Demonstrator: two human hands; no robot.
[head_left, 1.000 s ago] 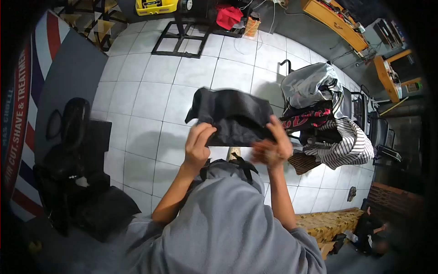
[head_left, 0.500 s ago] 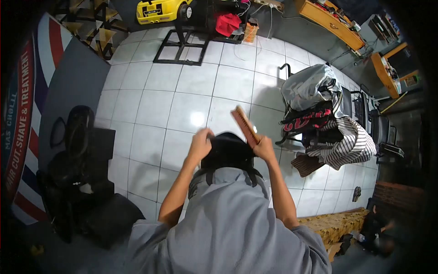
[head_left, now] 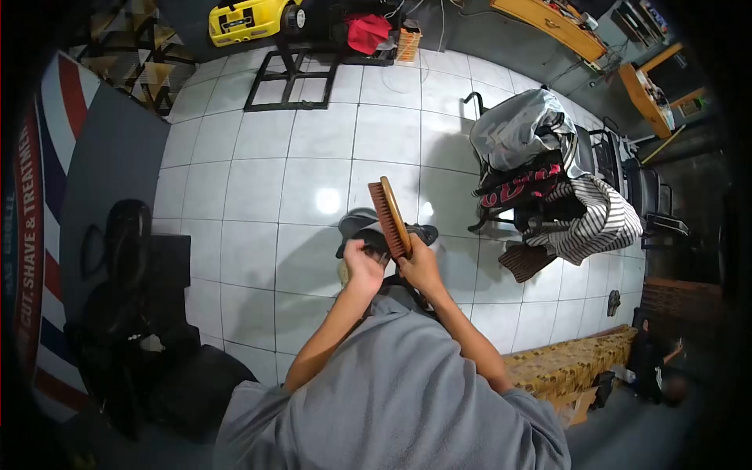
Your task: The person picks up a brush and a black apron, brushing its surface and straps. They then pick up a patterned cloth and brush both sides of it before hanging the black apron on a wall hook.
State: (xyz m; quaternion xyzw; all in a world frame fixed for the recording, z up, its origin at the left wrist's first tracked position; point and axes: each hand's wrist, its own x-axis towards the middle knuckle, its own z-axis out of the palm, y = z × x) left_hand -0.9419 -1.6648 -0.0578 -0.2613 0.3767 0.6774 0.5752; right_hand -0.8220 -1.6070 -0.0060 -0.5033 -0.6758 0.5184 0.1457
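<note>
My right hand (head_left: 421,266) is wrapped round the lower end of a wooden brush (head_left: 397,213). The brush stands up and away from me, tilted slightly left, with its reddish-brown bristles facing left. My left hand (head_left: 365,270) is close beside the brush's lower end, fingers loosely bent and apart, with nothing visible in them. Below the hands are my feet in dark footwear (head_left: 357,219), partly covered by the hands and the brush. My grey shirt (head_left: 384,376) fills the lower middle of the view.
At right, a chair holds a plastic bag (head_left: 521,129) and a striped cloth (head_left: 599,223). A black salon chair (head_left: 129,235) stands at left beside a barber banner (head_left: 47,258). A black metal frame (head_left: 291,80) lies ahead on the white tiles. A person (head_left: 658,364) is at lower right.
Both hands have come closer together. The brush has turned more upright and its bristles now show on the left. The black item in front of my waist no longer shows, and my feet have come into view.
</note>
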